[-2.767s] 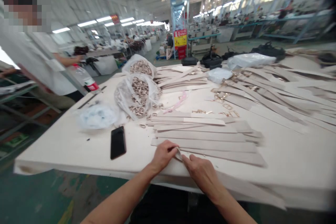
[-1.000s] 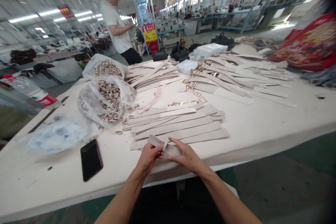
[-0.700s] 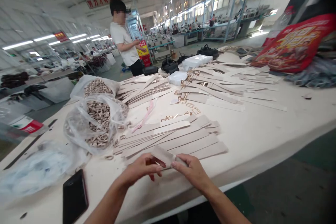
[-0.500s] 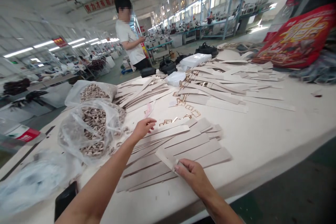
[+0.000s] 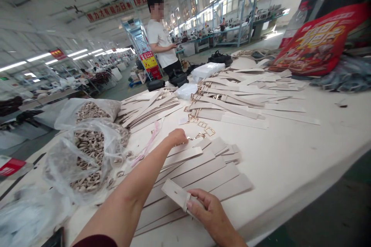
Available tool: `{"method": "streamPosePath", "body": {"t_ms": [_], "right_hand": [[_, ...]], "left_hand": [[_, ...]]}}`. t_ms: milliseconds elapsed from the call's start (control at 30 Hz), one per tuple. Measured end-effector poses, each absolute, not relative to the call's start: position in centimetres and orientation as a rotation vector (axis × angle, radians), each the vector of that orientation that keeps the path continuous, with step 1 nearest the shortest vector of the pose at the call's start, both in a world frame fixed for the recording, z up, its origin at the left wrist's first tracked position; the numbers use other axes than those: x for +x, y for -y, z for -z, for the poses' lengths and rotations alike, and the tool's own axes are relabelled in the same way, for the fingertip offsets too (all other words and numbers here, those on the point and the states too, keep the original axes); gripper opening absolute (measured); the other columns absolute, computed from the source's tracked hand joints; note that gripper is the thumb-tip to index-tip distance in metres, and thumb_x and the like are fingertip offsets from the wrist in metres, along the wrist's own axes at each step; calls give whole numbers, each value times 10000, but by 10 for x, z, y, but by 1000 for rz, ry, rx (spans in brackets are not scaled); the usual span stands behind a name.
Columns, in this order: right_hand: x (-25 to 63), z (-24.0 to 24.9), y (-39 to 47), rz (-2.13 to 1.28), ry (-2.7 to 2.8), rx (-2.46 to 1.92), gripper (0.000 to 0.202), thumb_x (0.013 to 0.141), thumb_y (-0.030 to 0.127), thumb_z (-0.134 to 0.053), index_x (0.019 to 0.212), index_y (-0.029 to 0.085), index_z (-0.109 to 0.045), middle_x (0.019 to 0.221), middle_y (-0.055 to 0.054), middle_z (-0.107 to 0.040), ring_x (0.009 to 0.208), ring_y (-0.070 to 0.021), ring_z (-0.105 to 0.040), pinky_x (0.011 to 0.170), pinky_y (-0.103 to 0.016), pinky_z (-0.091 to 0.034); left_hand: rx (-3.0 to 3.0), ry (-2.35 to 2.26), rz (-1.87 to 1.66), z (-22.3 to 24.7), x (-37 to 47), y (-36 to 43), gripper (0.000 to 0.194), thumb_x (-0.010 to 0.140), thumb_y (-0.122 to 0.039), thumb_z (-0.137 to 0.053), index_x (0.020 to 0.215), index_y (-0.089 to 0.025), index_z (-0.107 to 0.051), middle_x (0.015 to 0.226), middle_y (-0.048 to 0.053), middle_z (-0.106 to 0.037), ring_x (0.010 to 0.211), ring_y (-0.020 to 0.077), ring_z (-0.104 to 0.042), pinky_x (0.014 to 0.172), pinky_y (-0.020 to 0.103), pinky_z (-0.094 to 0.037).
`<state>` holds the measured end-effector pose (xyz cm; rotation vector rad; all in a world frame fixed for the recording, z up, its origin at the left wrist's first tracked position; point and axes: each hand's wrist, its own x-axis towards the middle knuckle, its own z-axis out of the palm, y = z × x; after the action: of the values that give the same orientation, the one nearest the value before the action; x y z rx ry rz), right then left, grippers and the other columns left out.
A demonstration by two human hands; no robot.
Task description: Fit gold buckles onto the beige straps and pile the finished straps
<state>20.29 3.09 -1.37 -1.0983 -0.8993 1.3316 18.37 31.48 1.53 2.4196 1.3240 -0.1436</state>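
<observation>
My right hand (image 5: 207, 212) is closed around a beige strap (image 5: 174, 192) with a small slot near its end. A narrow band crosses the strap at my thumb. My left hand (image 5: 178, 137) reaches forward over the table, its fingers bent down and together beside the gold buckles (image 5: 202, 124). The fingertips are partly hidden, so I cannot make out what they grip. Beneath and between my hands lies a fanned pile of beige straps (image 5: 199, 166).
Clear plastic bags of small beige loops (image 5: 89, 144) stand at the left. More straps with gold buckles (image 5: 232, 102) lie farther back beside a white plastic packet (image 5: 207, 70). A red bag (image 5: 315, 42) sits at the back right. A person (image 5: 162, 38) stands beyond the table.
My left hand has moved right and forward to the gold buckles, its fingers bending down. The strap in my right hand has turned to show its slot. The view has shifted.
</observation>
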Motion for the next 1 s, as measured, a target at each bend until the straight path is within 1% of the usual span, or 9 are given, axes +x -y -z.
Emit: {"method": "streamPosePath", "body": {"t_ms": [100, 233, 300, 333, 400, 467, 567, 767, 1000], "right_hand": [[203, 14, -30, -1320, 888, -1082, 403, 758, 473, -609, 992, 152, -674, 891, -67, -694, 850, -236, -607, 768, -326, -452], [202, 17, -29, -1313, 832, -1030, 375, 760, 455, -627, 968, 146, -665, 856, -57, -684, 845, -214, -607, 748, -299, -456], [201, 19, -30, -1328, 758, -998, 364, 746, 452, -647, 937, 143, -656, 774, -39, -667, 763, -180, -606, 673, -264, -464], [201, 19, -30, -1340, 700, -989, 372, 726, 463, -663, 911, 140, -651, 701, -22, -645, 664, -150, -589, 587, -235, -453], [200, 17, -29, -1372, 580, -975, 406, 674, 487, -696, 872, 138, -633, 551, 29, -557, 439, -76, -458, 398, -181, -344], [198, 11, -25, -1439, 524, -928, 438, 652, 502, -704, 881, 141, -608, 462, 82, -452, 319, -25, -268, 298, -161, -187], [190, -5, -14, -1550, 540, -809, 444, 667, 494, -696, 912, 146, -568, 424, 121, -365, 291, -3, -152, 267, -146, -102], [165, -31, 9, -1590, 528, -700, 439, 677, 494, -688, 902, 151, -535, 403, 136, -330, 273, 0, -158, 255, -132, -94], [161, -24, 29, -1525, 528, -624, 334, 761, 461, -634, 879, 169, -524, 426, 132, -333, 261, 16, -143, 274, -126, -120]], "left_hand": [[2416, -1313, 38, -24, 180, -314, 106, 549, -172, -668, 652, -158, -648, 635, 32, -672, 658, 177, -626, 589, 230, -463], [2371, -1209, -181, -47, 152, -303, 198, 735, -200, -548, 915, -153, -616, 759, 30, -690, 675, 130, -647, 601, 208, -489], [2305, -1136, -299, -59, 130, -287, 197, 794, -246, -505, 942, -143, -584, 815, 50, -692, 737, 136, -662, 615, 212, -505], [2237, -1084, -373, -64, 118, -276, 197, 804, -271, -507, 932, -136, -571, 828, 62, -692, 768, 149, -666, 618, 219, -511], [2047, -957, -521, -72, 95, -247, 208, 798, -312, -538, 902, -132, -545, 852, 78, -692, 807, 178, -672, 608, 231, -515], [1876, -848, -640, -80, 77, -214, 219, 793, -329, -565, 889, -137, -521, 893, 85, -690, 828, 196, -673, 591, 231, -509], [1820, -791, -770, -93, 56, -165, 205, 809, -321, -571, 905, -149, -512, 929, 75, -693, 840, 192, -672, 602, 229, -503], [1928, -711, -985, -109, 26, -110, 159, 856, -298, -541, 924, -154, -544, 990, 91, -689, 863, 186, -661, 681, 265, -521], [1860, -676, -1150, -89, 6, -89, 121, 887, -265, -488, 960, -170, -479, 1037, 92, -668, 874, 185, -660, 665, 284, -551]]}}
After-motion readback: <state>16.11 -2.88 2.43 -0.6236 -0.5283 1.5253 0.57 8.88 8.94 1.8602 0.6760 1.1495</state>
